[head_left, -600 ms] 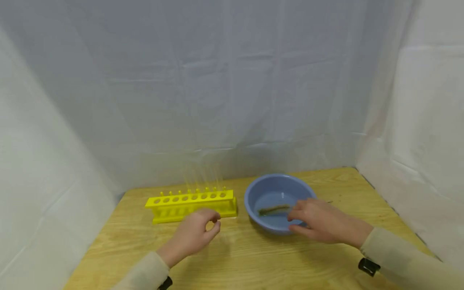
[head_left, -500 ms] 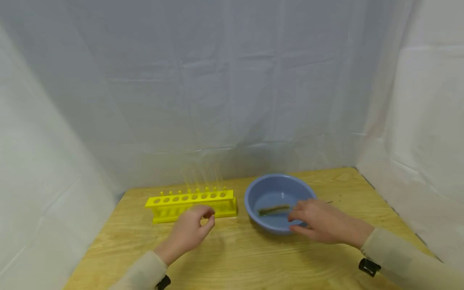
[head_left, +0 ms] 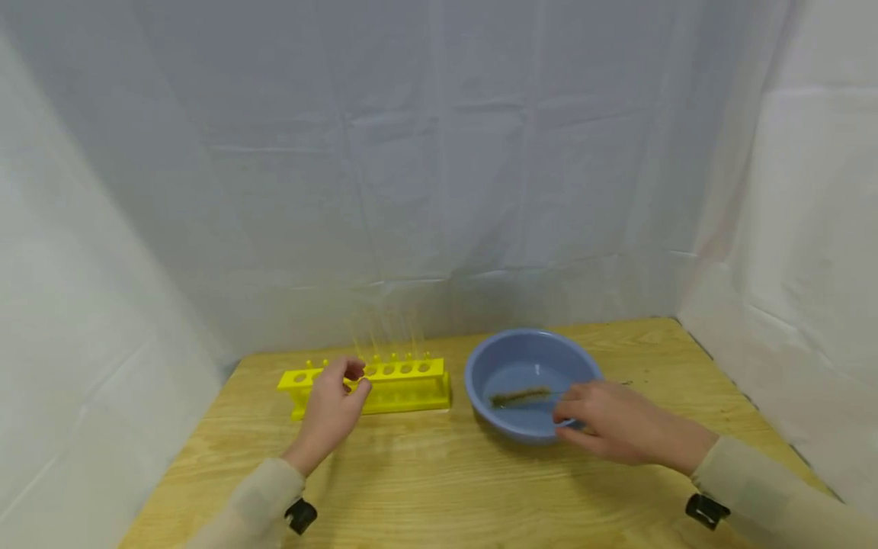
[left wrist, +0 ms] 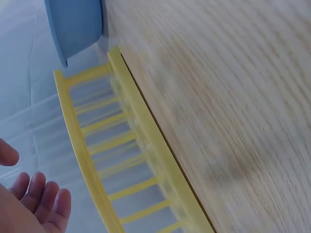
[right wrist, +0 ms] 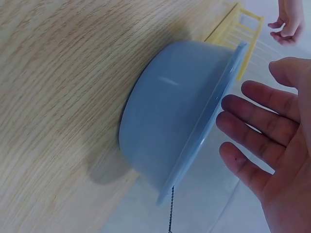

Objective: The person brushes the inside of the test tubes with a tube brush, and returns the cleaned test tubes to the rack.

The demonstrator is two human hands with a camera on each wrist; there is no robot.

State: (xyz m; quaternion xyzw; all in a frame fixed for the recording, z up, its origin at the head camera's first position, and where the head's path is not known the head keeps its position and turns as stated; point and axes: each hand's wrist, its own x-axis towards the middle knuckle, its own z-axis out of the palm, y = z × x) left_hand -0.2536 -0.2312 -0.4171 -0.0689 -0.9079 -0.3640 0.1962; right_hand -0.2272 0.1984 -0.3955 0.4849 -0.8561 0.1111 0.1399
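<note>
My left hand (head_left: 332, 408) hovers over the front of a yellow test tube rack (head_left: 405, 400), fingers loosely bent and nothing between them. Several clear test tubes (head_left: 380, 332) stand upside down on pegs along the rack's back. At the near right rim of a blue basin (head_left: 504, 352) is my right hand (head_left: 617, 423), holding nothing; its fingers (right wrist: 262, 104) are relaxed and spread in the right wrist view. Inside the basin lies a test tube brush (head_left: 521, 396) with brown bristles. Its twisted wire handle (right wrist: 171, 208) sticks out past the rim.
Rack and basin stand side by side toward the back of a wooden table (head_left: 453, 488). White sheeting (head_left: 439, 191) hangs behind and along both sides. A black wrist strap (head_left: 706, 511) shows at the right sleeve.
My left hand has moved left and away from me, from in front of the rack to over it. The right hand stays by the basin almost unmoved.
</note>
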